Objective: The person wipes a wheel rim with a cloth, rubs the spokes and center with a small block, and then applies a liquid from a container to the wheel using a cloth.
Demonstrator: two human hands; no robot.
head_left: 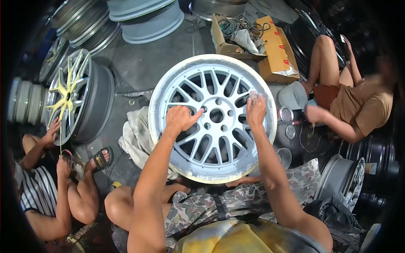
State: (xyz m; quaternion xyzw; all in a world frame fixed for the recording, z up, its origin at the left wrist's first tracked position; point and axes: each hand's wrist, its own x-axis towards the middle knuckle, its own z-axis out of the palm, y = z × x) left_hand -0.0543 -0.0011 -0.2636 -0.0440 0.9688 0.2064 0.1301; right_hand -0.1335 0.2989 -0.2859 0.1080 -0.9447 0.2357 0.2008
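A light grey multi-spoke wheel rim point(219, 145) lies face up in front of me, its outer lip edged with pale masking. My left hand point(182, 118) grips the spokes on its left side, fingers curled down over them and thumb stretched toward a bolt hole by the hub. Over the right-hand spokes, near the outer barrel, rests my right hand point(256, 110). Its fingers are bent and pressed together around a small greyish piece, and I cannot tell what that is. Under the rim's left edge a crumpled pale cloth point(137, 135) shows.
At left a person holds a thin strip at a yellow-masked wheel point(69, 95). Another person in a brown shirt point(363, 103) sits at right, near a bucket point(292, 96). A cardboard box point(238, 38) with cables stands behind; stacked rims point(147, 23) are at back left.
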